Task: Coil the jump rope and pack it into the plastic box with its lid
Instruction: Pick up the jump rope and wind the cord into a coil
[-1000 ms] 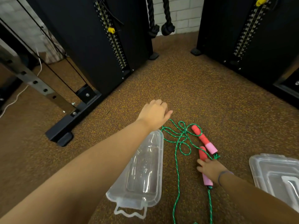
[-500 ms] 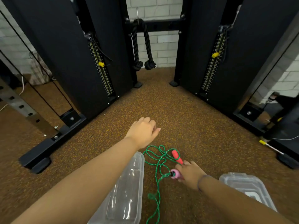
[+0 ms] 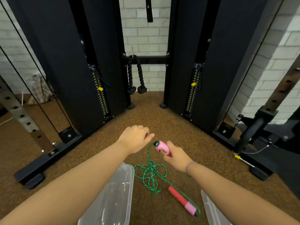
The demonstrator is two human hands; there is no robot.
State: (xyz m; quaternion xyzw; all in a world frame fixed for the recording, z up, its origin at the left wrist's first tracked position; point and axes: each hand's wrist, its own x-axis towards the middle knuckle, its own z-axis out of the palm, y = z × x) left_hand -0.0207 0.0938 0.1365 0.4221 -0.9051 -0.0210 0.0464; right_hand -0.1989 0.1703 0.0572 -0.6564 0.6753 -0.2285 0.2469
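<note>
My right hand [image 3: 176, 155] grips one pink-and-red jump rope handle [image 3: 161, 147], lifted off the floor with its pink end pointing up and left. The green rope [image 3: 151, 173] hangs from that handle into a loose tangle on the brown floor. The second handle [image 3: 183, 202] lies on the floor below the tangle. My left hand [image 3: 135, 138] hovers just left of the held handle, fingers loosely curled, holding nothing. A clear plastic piece [image 3: 113, 200] lies on the floor under my left forearm. Another clear plastic piece [image 3: 211, 210] shows at the lower right, partly behind my right forearm.
Two tall black weight-stack columns [image 3: 68, 70] [image 3: 209, 70] of a cable machine stand ahead, with a black rope attachment [image 3: 134, 75] hanging between them. A black base foot [image 3: 35, 169] lies at the left. More black equipment [image 3: 253, 135] sits at the right.
My right hand has lifted one handle off the floor, pulling rope up with it. The other handle stays on the floor. The camera has tilted upward, showing more of the machine.
</note>
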